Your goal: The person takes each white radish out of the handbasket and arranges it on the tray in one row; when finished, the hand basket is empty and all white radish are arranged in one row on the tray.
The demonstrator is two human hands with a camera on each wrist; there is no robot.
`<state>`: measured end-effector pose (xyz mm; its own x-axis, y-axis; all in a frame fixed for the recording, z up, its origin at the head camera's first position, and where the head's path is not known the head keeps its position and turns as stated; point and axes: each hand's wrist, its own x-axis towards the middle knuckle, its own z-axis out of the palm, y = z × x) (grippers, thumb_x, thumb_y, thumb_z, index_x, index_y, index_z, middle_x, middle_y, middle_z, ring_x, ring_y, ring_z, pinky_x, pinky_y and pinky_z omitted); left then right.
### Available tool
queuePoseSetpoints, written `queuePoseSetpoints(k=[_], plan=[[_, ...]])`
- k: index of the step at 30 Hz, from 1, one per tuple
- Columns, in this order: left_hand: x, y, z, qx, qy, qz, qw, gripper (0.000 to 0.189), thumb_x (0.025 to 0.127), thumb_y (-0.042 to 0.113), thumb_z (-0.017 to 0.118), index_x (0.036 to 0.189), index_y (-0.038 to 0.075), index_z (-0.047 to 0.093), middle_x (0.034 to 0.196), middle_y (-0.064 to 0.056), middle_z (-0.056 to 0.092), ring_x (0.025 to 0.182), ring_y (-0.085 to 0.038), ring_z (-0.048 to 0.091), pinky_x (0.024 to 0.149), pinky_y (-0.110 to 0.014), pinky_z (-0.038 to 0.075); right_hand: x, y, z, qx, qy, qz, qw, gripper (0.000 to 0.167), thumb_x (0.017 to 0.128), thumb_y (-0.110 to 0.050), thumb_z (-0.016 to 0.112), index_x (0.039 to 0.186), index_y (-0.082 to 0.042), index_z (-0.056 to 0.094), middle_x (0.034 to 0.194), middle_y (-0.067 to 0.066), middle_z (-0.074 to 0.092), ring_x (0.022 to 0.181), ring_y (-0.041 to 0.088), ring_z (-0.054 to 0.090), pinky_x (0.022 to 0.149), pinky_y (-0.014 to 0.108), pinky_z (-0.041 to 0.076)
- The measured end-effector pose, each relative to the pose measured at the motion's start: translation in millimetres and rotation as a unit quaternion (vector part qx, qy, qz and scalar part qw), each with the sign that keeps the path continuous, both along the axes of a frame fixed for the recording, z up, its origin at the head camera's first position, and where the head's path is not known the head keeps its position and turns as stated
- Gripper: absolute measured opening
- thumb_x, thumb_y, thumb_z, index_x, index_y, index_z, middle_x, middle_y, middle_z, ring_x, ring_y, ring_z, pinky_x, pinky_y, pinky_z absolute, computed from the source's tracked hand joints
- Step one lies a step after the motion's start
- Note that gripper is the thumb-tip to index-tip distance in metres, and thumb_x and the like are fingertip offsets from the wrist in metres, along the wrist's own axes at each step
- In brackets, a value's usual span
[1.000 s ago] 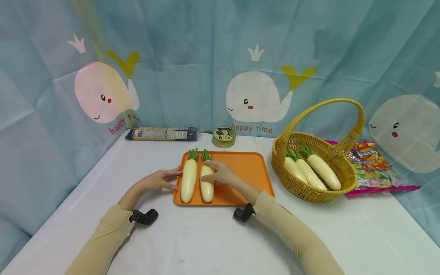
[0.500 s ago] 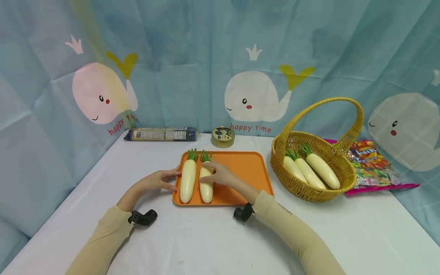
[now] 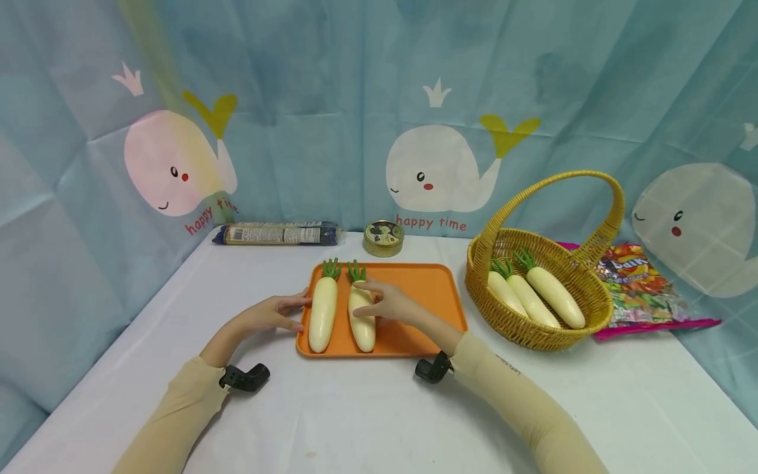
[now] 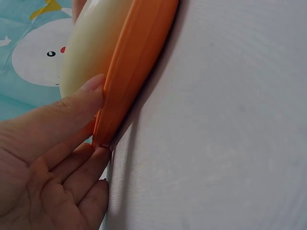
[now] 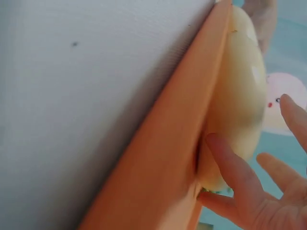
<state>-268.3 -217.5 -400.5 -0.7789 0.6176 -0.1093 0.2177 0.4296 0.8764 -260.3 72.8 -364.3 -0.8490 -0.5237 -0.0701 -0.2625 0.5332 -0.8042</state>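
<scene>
Two white radishes with green tops lie side by side on an orange tray (image 3: 423,289), the left radish (image 3: 323,315) near its left edge. My right hand (image 3: 387,304) is over the right radish (image 3: 362,329), thumb and forefinger overlapping it. In the right wrist view, its fingers (image 5: 237,175) are spread apart beside the radish. My left hand (image 3: 266,314) touches the tray's left edge. In the left wrist view, the thumb (image 4: 81,103) rests at the rim while the other fingers lie relaxed against the side.
At the right stands a wicker basket (image 3: 599,309) holding several white radishes, with a colourful snack bag (image 3: 636,283) behind it. A round tin (image 3: 383,238) and a long wrapped packet (image 3: 276,234) sit along the back, before a whale-print curtain (image 3: 331,131).
The right radish's lower end has swung to the right, away from the left radish, along with my right hand. The left hand stays at the tray's edge.
</scene>
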Motion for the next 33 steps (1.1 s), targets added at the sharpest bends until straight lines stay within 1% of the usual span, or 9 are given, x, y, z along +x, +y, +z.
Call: queuePoseSetpoints(k=[2, 5, 8, 14, 19, 23, 25, 29, 33], plan=[[-0.2, -0.1, 1.1, 0.0, 0.002, -0.002, 1.0, 0.068, 0.079, 0.017, 0.069, 0.133, -0.007, 0.036, 0.143, -0.024, 0.011, 0.129, -0.039, 0.011, 0.1, -0.051, 0.015, 1.1, 4, 3.5, -0.015, -0.013, 0.003, 0.9998, 0.064, 0.079, -0.025, 0.069, 0.136, -0.013, 0.041, 0.146, 0.012, 0.017, 0.127, 0.034, 0.025, 0.093, 0.04, 0.036], [-0.3, -0.9, 1.5, 0.002, 0.007, -0.004, 1.0, 0.067, 0.079, 0.016, 0.069, 0.133, -0.007, 0.036, 0.143, -0.024, 0.011, 0.129, -0.039, 0.011, 0.1, -0.05, 0.016, 2.7, 11, 9.3, -0.038, -0.038, -0.004, 0.9986, 0.064, 0.08, -0.022, 0.069, 0.137, -0.014, 0.041, 0.147, 0.01, 0.015, 0.126, 0.037, 0.026, 0.079, 0.038, 0.047], [-0.3, -1.5, 0.8, 0.006, 0.006, -0.007, 0.9999, 0.067, 0.079, 0.015, 0.069, 0.133, -0.008, 0.037, 0.143, -0.025, 0.01, 0.129, -0.039, 0.01, 0.101, -0.051, 0.015, 4.8, 17, 14.9, -0.039, -0.056, -0.018, 0.9975, 0.064, 0.079, -0.024, 0.07, 0.136, -0.018, 0.041, 0.147, 0.007, 0.016, 0.126, 0.038, 0.026, 0.066, 0.037, 0.051], [-0.3, -1.9, -1.5, 0.003, 0.004, -0.003, 1.0, 0.068, 0.078, 0.017, 0.07, 0.133, -0.007, 0.037, 0.143, -0.025, 0.011, 0.129, -0.038, 0.01, 0.101, -0.051, 0.014, 10.8, 36, 23.2, -0.052, -0.051, -0.008, 0.9973, 0.061, 0.08, -0.025, 0.068, 0.135, -0.018, 0.043, 0.148, 0.005, 0.014, 0.125, 0.041, 0.024, 0.066, 0.039, 0.051], [0.6, 0.2, -0.5, 0.005, 0.004, -0.005, 1.0, 0.068, 0.078, 0.016, 0.07, 0.132, -0.007, 0.037, 0.143, -0.025, 0.011, 0.129, -0.039, 0.011, 0.101, -0.051, 0.015, 24.2, 59, 41.4, -0.077, -0.047, 0.046, 0.9949, 0.061, 0.084, -0.018, 0.064, 0.138, -0.012, 0.037, 0.148, 0.007, 0.011, 0.126, 0.041, 0.022, 0.067, 0.044, 0.05], [1.5, 0.8, 0.6, 0.003, 0.005, -0.006, 1.0, 0.068, 0.078, 0.016, 0.07, 0.132, -0.008, 0.037, 0.143, -0.025, 0.011, 0.129, -0.039, 0.01, 0.1, -0.051, 0.015, 29.3, 79, 52.2, -0.074, -0.04, 0.089, 0.9924, 0.061, 0.085, -0.016, 0.063, 0.139, -0.014, 0.036, 0.148, 0.005, 0.013, 0.126, 0.037, 0.024, 0.068, 0.047, 0.049], [1.8, 0.3, 0.4, 0.003, 0.007, -0.008, 0.9999, 0.067, 0.079, 0.015, 0.07, 0.132, -0.009, 0.036, 0.143, -0.026, 0.011, 0.129, -0.04, 0.01, 0.1, -0.051, 0.016, 27.1, 91, 53.0, -0.066, -0.03, 0.106, 0.9917, 0.061, 0.084, -0.019, 0.064, 0.139, -0.015, 0.037, 0.147, 0.003, 0.016, 0.126, 0.034, 0.027, 0.067, 0.044, 0.051], [2.7, 0.2, 0.5, 0.009, 0.008, -0.014, 0.9998, 0.066, 0.079, 0.015, 0.069, 0.132, -0.009, 0.036, 0.143, -0.026, 0.011, 0.129, -0.04, 0.009, 0.1, -0.051, 0.016, 33.5, 115, 68.1, -0.05, -0.003, 0.12, 0.9915, 0.059, 0.083, -0.017, 0.065, 0.137, -0.013, 0.04, 0.146, 0.003, 0.021, 0.123, 0.031, 0.033, 0.067, 0.039, 0.051], [3.6, -0.7, 1.8, 0.004, 0.012, -0.015, 0.9998, 0.067, 0.079, 0.016, 0.069, 0.132, -0.009, 0.037, 0.142, -0.027, 0.012, 0.129, -0.04, 0.01, 0.1, -0.051, 0.016, 39.1, 140, 81.3, -0.055, 0.007, 0.124, 0.9907, 0.056, 0.085, -0.014, 0.063, 0.135, -0.007, 0.041, 0.145, 0.008, 0.022, 0.117, 0.033, 0.041, 0.069, 0.041, 0.051]])
